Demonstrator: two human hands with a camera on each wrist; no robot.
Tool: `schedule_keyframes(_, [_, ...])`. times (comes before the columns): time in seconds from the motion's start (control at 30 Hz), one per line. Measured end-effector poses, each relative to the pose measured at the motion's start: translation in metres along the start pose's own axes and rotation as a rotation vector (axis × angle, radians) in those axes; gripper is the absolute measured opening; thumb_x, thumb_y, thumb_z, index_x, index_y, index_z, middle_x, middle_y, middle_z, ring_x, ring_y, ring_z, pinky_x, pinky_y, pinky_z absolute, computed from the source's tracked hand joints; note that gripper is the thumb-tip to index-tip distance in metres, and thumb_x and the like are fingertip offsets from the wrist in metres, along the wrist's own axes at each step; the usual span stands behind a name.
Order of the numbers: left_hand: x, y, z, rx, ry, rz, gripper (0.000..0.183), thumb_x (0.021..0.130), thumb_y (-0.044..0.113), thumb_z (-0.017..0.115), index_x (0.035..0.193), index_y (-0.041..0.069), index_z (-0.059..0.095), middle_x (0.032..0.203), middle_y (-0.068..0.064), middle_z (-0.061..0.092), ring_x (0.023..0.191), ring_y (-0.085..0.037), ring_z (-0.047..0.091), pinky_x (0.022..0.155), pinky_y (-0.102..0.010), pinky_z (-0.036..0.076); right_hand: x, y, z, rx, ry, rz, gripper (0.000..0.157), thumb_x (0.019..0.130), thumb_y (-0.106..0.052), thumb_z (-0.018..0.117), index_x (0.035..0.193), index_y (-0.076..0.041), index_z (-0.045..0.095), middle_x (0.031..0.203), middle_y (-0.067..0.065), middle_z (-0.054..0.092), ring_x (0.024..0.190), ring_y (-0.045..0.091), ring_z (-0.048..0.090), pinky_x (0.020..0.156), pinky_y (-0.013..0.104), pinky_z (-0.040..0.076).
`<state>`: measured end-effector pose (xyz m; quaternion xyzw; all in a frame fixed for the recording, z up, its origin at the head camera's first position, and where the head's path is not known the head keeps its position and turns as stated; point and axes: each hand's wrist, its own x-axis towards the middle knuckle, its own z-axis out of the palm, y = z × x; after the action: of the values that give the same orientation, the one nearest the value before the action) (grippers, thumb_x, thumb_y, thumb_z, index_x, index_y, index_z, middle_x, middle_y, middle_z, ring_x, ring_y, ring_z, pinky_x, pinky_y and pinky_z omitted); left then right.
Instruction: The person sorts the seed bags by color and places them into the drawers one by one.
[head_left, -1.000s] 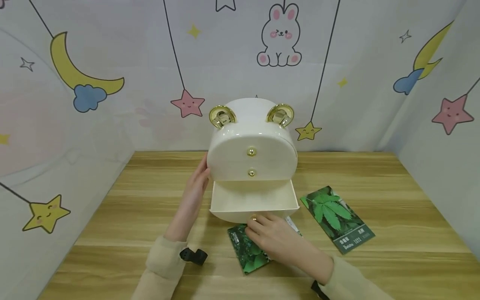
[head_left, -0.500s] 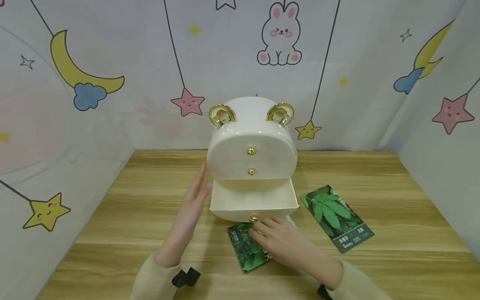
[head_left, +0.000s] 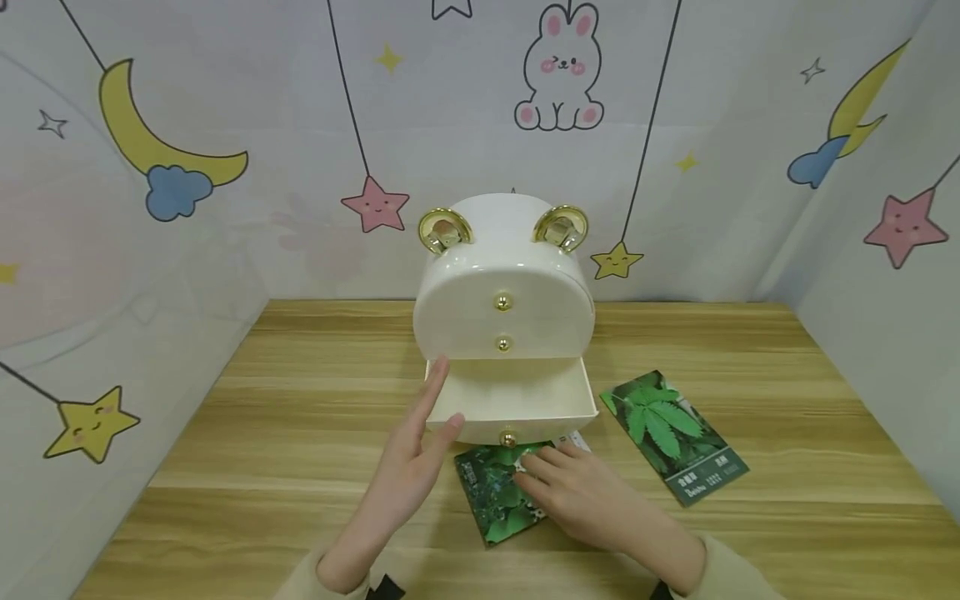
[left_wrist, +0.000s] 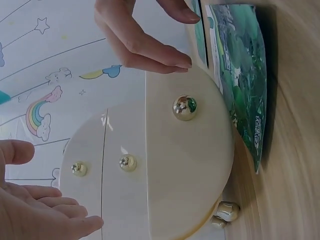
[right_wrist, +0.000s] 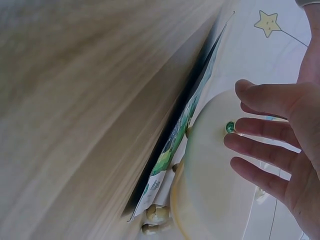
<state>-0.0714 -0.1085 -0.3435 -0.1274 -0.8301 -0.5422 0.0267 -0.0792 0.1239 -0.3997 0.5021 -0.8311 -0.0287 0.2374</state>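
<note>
A white, bear-eared box with drawers (head_left: 504, 317) stands upright in the head view. Its bottom drawer (head_left: 510, 390) is pulled out, and nothing shows inside. My left hand (head_left: 411, 467), thumb and fingers extended, is in front of the drawer's left corner and holds nothing. Below the gold knob (head_left: 508, 438) is my right hand (head_left: 577, 493), fingers loosely bent. The right wrist view shows the right hand (right_wrist: 295, 145) apart from the knob, with nothing in its grasp. A green leaf-printed packet (head_left: 495, 492) lies below the drawer, partly hidden by the right hand.
To the right on the wooden table (head_left: 300, 383) lies a second green packet (head_left: 667, 433) with a large leaf picture. Two gold ears (head_left: 561, 230) project from the box top. Behind it hangs a white cloth (head_left: 465, 150) printed with stars and a rabbit.
My left hand has left the box's side and come right and nearer, in front of the drawer. My right hand has let go of the knob and drawn slightly back and right.
</note>
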Motion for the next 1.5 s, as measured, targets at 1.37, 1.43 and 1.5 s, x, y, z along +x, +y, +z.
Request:
schedule_keyframes(1.37, [-0.036,-0.021,0.054,1.039,-0.504,0.399,0.061,0.088,0.045,0.053,0.138,0.014,0.039,0.147,-0.003,0.036,0.134,-0.018,0.037,0.108,-0.036,0.036,-0.035,0.019,0.004,-0.021,-0.110,-0.064,0.027,0.082,-0.026,0.060,0.107,-0.017,0.061,0.100,-0.008,0.064,0.091,0.011,0.058,0.078,0.028,0.051])
schedule_keyframes(1.43, [-0.035,-0.023,0.055,1.067,-0.498,0.385,0.061,0.087,0.045,0.055,0.138,0.015,0.040,0.146,-0.003,0.037,0.133,-0.018,0.038,0.108,-0.035,0.037,-0.036,0.020,0.006,-0.031,-0.131,-0.073,0.029,0.082,-0.025,0.060,0.110,-0.016,0.061,0.104,-0.007,0.064,0.094,0.011,0.059,0.080,0.029,0.052])
schedule_keyframes(1.5, [-0.034,-0.024,0.056,1.086,-0.507,0.377,0.061,0.087,0.046,0.054,0.137,0.015,0.041,0.145,-0.003,0.038,0.133,-0.018,0.039,0.108,-0.034,0.036,-0.037,0.021,0.006,-0.042,-0.141,-0.080,0.032,0.082,-0.026,0.060,0.113,-0.016,0.060,0.107,-0.005,0.065,0.096,0.012,0.060,0.081,0.030,0.052])
